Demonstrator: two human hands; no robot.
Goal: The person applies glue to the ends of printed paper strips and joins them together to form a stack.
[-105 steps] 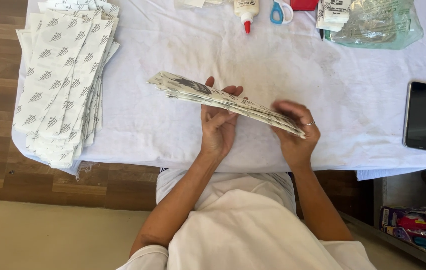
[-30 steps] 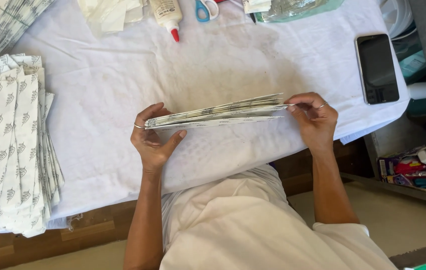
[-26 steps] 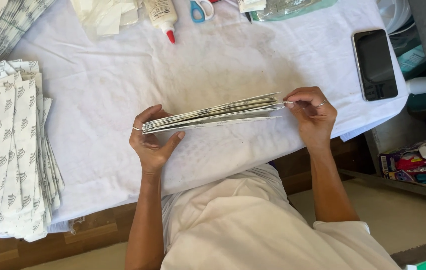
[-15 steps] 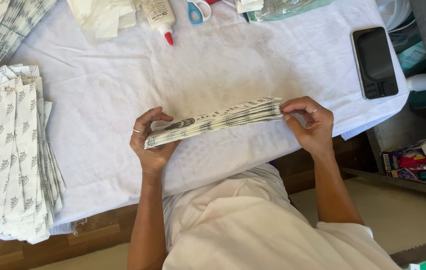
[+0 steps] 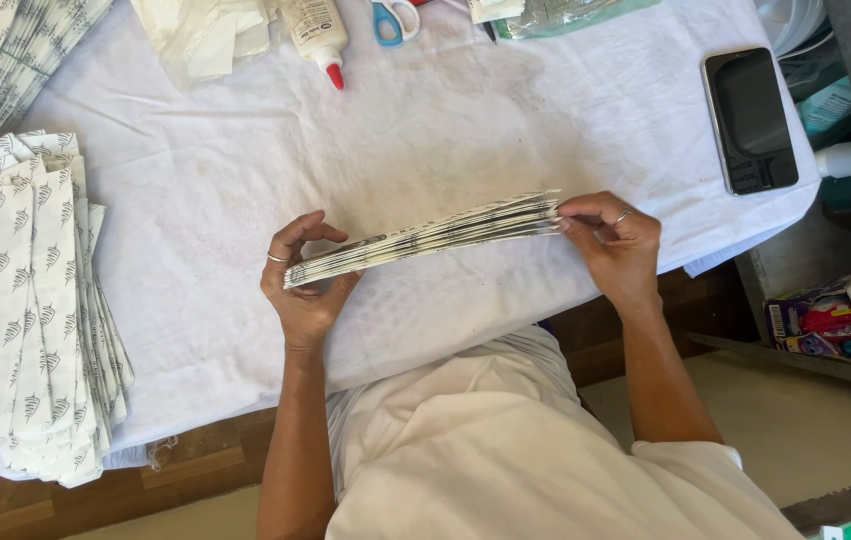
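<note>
Nearest, a white-clothed lap sits below the edge of the surface [image 5: 466, 130], which is draped in white cloth. Just above it the left hand [image 5: 304, 285] cups and pinches one end of a thin stack of patterned paper sheets [image 5: 426, 238], while the right hand [image 5: 614, 240] pinches the other end; the stack hangs edge-on between them, tilted up toward the right. To the left lies a tall pile of printed paper bags [image 5: 21, 310]. Farther off are a phone [image 5: 751, 120], a glue bottle [image 5: 318, 35] and blue-handled scissors [image 5: 396, 18].

Bare cloth [image 5: 446, 130] ahead; glue bottle [image 5: 316, 30], phone [image 5: 751, 120] beyond.
</note>
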